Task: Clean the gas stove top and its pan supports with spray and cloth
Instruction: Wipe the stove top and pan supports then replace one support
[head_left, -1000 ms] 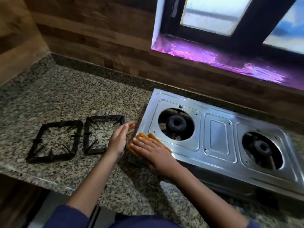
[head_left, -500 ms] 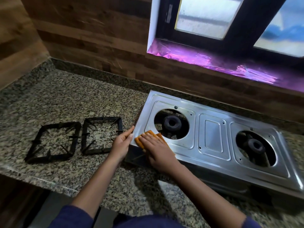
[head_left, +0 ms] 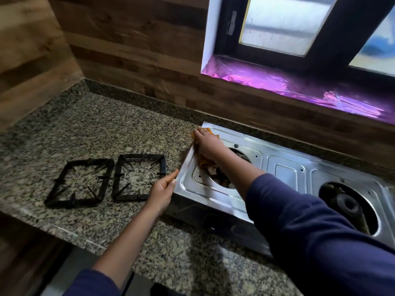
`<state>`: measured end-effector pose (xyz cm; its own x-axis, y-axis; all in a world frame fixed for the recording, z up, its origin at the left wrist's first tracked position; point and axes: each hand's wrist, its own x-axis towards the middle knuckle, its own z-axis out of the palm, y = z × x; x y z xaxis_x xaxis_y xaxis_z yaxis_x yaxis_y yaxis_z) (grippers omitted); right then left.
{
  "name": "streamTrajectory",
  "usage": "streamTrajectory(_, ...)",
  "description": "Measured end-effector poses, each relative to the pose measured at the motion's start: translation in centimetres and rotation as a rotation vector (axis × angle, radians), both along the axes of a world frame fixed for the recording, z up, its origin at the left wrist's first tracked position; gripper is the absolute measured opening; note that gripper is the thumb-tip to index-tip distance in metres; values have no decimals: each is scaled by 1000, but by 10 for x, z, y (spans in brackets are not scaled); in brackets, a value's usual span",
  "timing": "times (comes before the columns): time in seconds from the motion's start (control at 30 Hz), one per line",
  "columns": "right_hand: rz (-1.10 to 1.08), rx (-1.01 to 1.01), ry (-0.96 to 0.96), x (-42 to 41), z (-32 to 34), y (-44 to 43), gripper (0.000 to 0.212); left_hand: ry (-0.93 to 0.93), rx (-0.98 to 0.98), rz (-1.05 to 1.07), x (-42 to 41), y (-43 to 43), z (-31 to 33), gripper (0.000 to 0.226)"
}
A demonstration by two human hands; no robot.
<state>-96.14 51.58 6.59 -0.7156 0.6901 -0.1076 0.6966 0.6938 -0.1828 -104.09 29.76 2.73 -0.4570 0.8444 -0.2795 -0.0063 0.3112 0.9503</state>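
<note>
The orange cloth (head_left: 203, 164) lies under the right hand (head_left: 206, 144), fingers straight and together, at the stove top's (head_left: 286, 174) far left corner, up from its near left corner earlier. The left hand (head_left: 162, 191), fingers straight, touches the left edge.

Speckled granite counter (head_left: 96, 129) below wood-panelled wall (head_left: 139, 50), with dark-framed frosted window (head_left: 284, 24) and shiny purple foil-lined sill (head_left: 299, 88) at upper right.
</note>
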Motion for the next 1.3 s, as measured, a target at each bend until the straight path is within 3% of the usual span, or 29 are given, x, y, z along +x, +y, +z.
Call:
streamTrajectory(0.37,-285,-48,319,94,-14,56,62,22,2,28,4,-2,-2,36)
streamTrajectory(0.73,-487,-74,560,155,-31,-75,58,28,-6,120,18,-4,6,35)
streamTrajectory(0.93,-604,-9,416,128,-25,-112,61,11,-32,121,17,-7,17,34)
streamTrajectory(1.13,-759,-49,380,76,-15,-128,44,-68,-9,62,0,-7,4,33)
streamTrajectory(1.3,-730,-23,347,7,-6,-140,35,-93,0,-66,-18,-12,-8,34)
